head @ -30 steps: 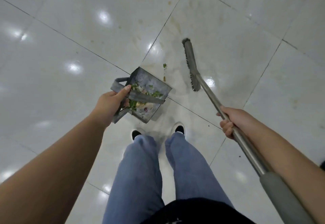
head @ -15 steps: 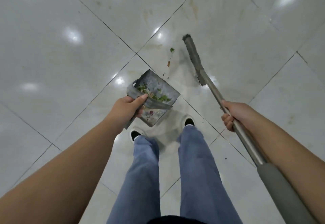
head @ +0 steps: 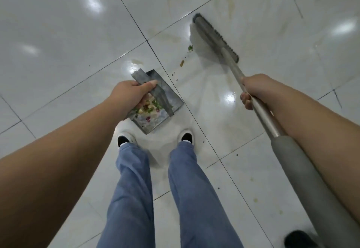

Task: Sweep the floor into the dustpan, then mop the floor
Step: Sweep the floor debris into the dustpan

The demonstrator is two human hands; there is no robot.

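My left hand (head: 132, 95) grips the strap handle of a grey metal dustpan (head: 171, 99), held above the floor in front of my feet. Green and yellow food scraps (head: 149, 109) lie inside it. My right hand (head: 251, 90) is closed round the metal pole of a grey broom (head: 214, 35), whose head rests on the white tiles ahead to the right. Just left of the broom head lie a green scrap (head: 190, 48) and a brown bit (head: 182, 63) on the floor.
Glossy white floor tiles (head: 58, 33) with dark grout lines spread all around, with brownish smears (head: 229, 0) at the far side. Small crumbs (head: 203, 142) dot the floor near my right shoe (head: 187, 136). A dark object (head: 298, 239) shows at the bottom right.
The view has turned, and the dustpan has come lower and closer to my feet. The broom head has shifted right, staying just beside the loose scraps.
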